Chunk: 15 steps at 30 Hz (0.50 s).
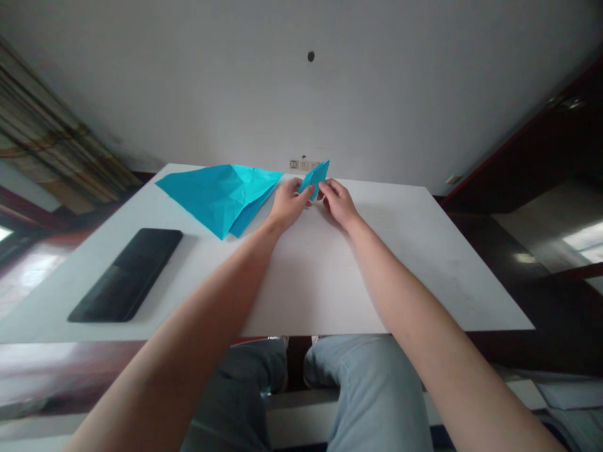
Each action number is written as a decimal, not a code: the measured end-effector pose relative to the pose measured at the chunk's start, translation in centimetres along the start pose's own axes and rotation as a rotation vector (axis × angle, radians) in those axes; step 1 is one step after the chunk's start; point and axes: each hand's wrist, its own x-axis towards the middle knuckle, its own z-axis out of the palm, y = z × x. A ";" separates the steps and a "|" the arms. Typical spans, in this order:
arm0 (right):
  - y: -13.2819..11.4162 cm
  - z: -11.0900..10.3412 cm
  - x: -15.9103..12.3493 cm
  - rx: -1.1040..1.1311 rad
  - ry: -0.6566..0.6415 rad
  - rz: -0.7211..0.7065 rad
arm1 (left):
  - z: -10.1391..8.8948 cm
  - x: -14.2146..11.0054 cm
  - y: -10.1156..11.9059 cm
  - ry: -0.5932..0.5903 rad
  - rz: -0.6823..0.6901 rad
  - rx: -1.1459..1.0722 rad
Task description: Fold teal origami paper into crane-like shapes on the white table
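Both my arms reach out over a white table (414,263). A small folded piece of turquoise paper (315,176) is pinched between my left hand (288,204) and my right hand (338,201) near the table's far edge, its tip pointing up and to the right. The fingers of both hands are closed on it. A larger folded turquoise paper sheet (221,191) lies flat on the table just left of my left hand.
A black flat case (127,273) lies on the table's left side near the front edge. A white wall with a socket strip (304,164) stands behind the table. My knees in light jeans (358,383) are below the table's front edge.
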 end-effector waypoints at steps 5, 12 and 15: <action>0.4 0.0 0.3 -0.001 0.024 0.005 | 0.2 0.0 0.0 0.016 0.012 0.005; 0.4 0.1 0.2 -0.016 0.045 0.001 | 0.2 0.4 -0.3 0.065 0.005 -0.050; 0.6 0.1 0.2 -0.039 0.022 -0.013 | 0.1 0.3 -0.2 0.063 -0.007 -0.035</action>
